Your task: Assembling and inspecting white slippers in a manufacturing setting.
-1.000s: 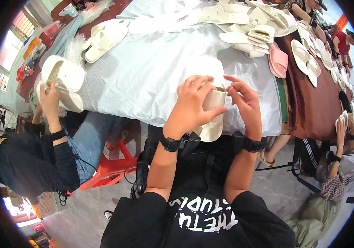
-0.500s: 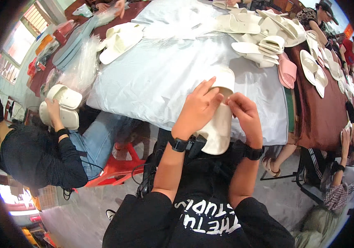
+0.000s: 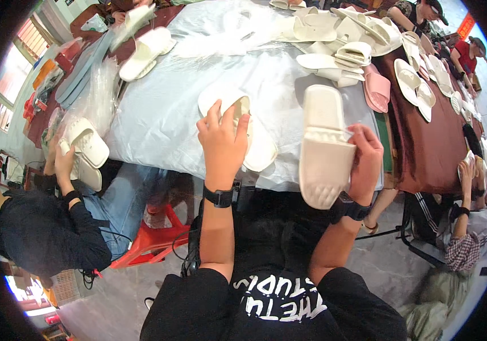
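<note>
My left hand (image 3: 222, 145) grips a cream slide slipper (image 3: 261, 149) at its strap, fingers over the top and thumb at the side. That slipper lies at or just over the white-covered table, its sole end toward me. To the right, my right hand (image 3: 367, 156) pinches a second cream slipper (image 3: 324, 170) by its side edge beside the strap. It is upright over the table's near edge, with rows of bumps showing at the lower end. Some of my right fingers are hidden behind the hand.
Cream slippers (image 3: 363, 34) are heaped at the back right, near a pink pair (image 3: 377, 89). Another cream slipper (image 3: 143, 55) lies back left, beside clear plastic bags (image 3: 100, 94). A co-worker (image 3: 38, 227) on the left holds slippers. A brown-covered table (image 3: 425, 148) adjoins on the right.
My hands have moved apart from the slippers held together before me. My left hand went left with one; my right hand raised the other to the right. The left co-worker's slippers tilted.
</note>
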Available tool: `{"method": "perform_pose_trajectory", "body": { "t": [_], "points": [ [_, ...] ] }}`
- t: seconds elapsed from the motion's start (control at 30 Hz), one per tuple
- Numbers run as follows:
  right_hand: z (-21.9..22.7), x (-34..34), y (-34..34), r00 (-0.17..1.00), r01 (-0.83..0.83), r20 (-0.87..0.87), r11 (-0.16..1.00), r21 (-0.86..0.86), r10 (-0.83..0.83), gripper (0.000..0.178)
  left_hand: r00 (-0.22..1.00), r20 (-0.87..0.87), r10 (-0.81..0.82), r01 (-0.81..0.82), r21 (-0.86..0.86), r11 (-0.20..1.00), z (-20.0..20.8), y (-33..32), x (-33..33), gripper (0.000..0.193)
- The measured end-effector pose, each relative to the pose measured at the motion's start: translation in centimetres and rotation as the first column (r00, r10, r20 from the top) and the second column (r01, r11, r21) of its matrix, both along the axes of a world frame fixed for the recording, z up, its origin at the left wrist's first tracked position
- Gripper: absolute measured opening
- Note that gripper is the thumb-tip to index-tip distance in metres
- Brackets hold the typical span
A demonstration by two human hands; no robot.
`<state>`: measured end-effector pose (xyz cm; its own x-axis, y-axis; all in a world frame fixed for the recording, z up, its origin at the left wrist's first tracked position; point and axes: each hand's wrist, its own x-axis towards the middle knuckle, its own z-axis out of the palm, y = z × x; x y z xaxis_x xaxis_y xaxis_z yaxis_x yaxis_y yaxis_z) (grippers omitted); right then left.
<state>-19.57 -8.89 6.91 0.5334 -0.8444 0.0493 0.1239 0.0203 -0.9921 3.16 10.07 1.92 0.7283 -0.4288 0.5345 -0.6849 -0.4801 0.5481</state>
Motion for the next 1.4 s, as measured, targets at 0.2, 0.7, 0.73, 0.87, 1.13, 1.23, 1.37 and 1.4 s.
{"method": "perform_pose_trajectory", "body": {
  "t": [0.2,0.7,0.73,0.87,1.13,1.23,1.37,1.4],
  "points": [
    [-3.1,-0.2,-3.0,0.889,0.128,0.420,0.981,0.149,-0.180,0.018,0.986,-0.117,-0.115,0.094,-0.171,0.981,1.9,0.4,0.2,0.031],
    [-2.4,5.5,2.8,0.966,-0.257,0.007,0.966,0.034,0.257,0.019,0.848,-0.300,-0.437,0.453,-0.018,0.891,2.8,1.4,-1.7,0.069],
    [-2.5,5.5,2.7,0.958,-0.286,-0.010,0.958,0.002,0.286,0.019,0.774,-0.385,-0.502,0.530,-0.040,0.847,3.0,1.4,-1.7,0.070],
    [-2.5,4.9,2.4,0.938,-0.333,-0.130,0.938,-0.092,0.320,0.018,0.651,-0.628,-0.426,0.605,0.091,0.791,5.5,0.7,-3.4,0.078],
    [-3.2,4.3,1.1,0.995,-0.084,-0.066,0.956,-0.280,0.068,0.017,0.922,-0.022,-0.387,0.387,0.046,0.921,2.4,-0.7,-2.7,0.094],
    [-3.0,3.8,0.9,0.994,-0.068,-0.104,0.963,-0.260,0.042,0.019,0.847,-0.037,-0.531,0.526,-0.090,0.846,0.4,-1.4,-1.1,0.097],
    [-2.7,3.2,0.6,0.962,-0.038,-0.272,0.966,-0.255,-0.034,0.014,0.744,-0.303,-0.595,0.571,-0.173,0.802,1.2,-1.3,-1.4,0.099],
    [-3.0,3.2,0.5,0.960,-0.032,-0.275,0.967,-0.253,-0.040,0.014,0.739,-0.306,-0.599,0.576,-0.174,0.799,1.0,-1.4,-1.6,0.099]
  ]
}}
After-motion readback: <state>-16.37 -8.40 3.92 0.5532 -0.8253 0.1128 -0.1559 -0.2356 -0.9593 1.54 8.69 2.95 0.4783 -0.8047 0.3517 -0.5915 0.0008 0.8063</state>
